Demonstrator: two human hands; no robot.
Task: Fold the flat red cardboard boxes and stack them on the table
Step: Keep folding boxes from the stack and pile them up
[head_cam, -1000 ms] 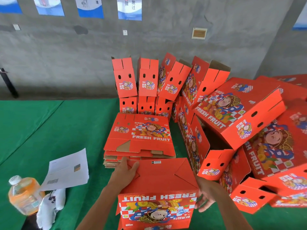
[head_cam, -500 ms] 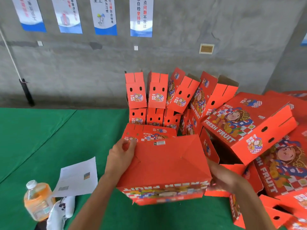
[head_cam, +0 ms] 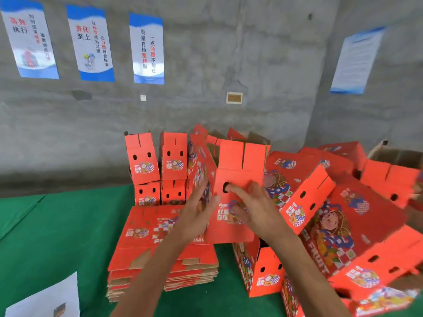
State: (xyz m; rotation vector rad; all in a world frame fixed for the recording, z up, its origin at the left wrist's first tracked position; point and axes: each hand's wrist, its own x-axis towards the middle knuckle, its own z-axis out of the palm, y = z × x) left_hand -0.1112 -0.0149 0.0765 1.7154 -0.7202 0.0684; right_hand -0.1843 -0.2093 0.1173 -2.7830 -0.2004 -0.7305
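At frame centre, both forearms reach forward to a folded red box [head_cam: 238, 202] held upright above the green table [head_cam: 57, 236]. The left hand [head_cam: 196, 213] lies flat, fingers straight, against its left side; the right hand [head_cam: 254, 207] presses spread fingers on its front panel. A stack of flat boxes [head_cam: 142, 259] lies below.

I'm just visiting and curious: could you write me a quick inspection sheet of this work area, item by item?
Surface: green-covered table.
Job's things: a stack of flat boxes lies in front; folded boxes stand in rows at the wall; more folded boxes lie jumbled at right; one raised box is at the row.
Clutter: a sheet of paper at lower left.
Hands: left hand flat against the raised box's side; right hand on its front, fingers spread.
Cables: nothing seen.
Surroundings: grey concrete wall with posters and a small plaque.
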